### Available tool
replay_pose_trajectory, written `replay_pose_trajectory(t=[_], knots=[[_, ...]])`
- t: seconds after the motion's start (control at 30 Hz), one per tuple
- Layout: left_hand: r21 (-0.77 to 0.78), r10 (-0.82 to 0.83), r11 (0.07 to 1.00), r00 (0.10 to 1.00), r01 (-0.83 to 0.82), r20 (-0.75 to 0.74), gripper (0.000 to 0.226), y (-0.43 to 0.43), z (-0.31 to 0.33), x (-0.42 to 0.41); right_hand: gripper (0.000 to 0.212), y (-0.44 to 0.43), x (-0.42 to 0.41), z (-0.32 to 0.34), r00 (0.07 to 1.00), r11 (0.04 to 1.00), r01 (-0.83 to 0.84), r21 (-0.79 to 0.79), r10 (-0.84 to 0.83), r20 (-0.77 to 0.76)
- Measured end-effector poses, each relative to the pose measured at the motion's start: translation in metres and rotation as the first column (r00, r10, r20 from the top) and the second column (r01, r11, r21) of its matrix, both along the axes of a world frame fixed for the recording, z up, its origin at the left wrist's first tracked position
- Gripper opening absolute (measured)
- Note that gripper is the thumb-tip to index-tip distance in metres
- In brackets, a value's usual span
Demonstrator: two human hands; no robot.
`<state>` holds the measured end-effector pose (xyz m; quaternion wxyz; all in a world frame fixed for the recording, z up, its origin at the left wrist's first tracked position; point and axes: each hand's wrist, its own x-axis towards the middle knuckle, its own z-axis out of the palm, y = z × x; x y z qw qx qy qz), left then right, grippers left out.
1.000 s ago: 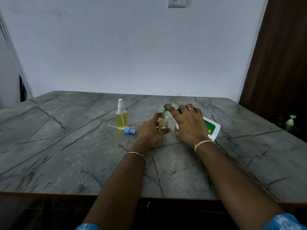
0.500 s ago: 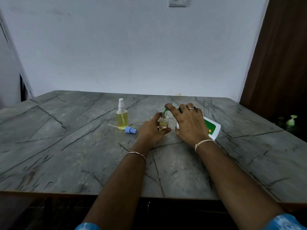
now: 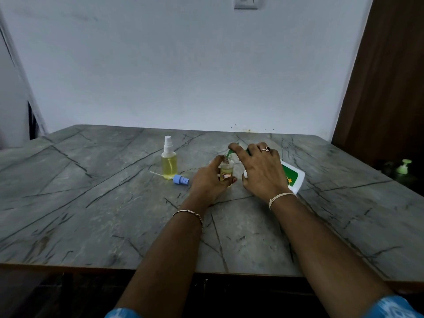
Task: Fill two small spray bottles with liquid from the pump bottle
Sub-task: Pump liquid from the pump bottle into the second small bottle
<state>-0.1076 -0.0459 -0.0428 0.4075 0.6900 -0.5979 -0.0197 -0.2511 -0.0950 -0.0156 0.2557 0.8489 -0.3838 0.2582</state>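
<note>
While the left grip [image 3: 207, 182] curls round the open small bottle [image 3: 226, 171], upright on the tabletop [image 3: 91, 214], the right grip [image 3: 261, 173] holds the pump bottle [image 3: 292, 177] tilted, base right, green nozzle [image 3: 232, 151] pointing left at the small bottle's mouth, index finger stretched over it. 2nd spray bottle [image 3: 169, 162] stands filled further left, w/ blue cap [image 3: 180, 180] beside.
</note>
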Motion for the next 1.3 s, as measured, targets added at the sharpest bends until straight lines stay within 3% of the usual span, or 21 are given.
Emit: replay_pose_trajectory(t=[0.63,0.93,1.3], knots=[[-0.017,0.006,1.000,1.000,-0.006,0.008,0.062,0.0018,0.0000,-0.0016,0.077,0.0014,0.0035,0.0028,0.999,0.999,-0.021,0.050,0.019,0.042],[-0.004,-0.011,1.000,1.000,0.011,-0.014,0.061,0.0043,0.0015,-0.0029,0.100,0.0027,-0.0049,0.0008,1.000,1.000,-0.013,-0.006,0.013,-0.021],[0.003,-0.008,1.000,1.000,0.008,-0.014,0.064,0.0028,0.0012,-0.0027,0.077,0.0034,0.0040,0.0045,1.000,1.000,0.002,0.028,-0.002,0.010]])
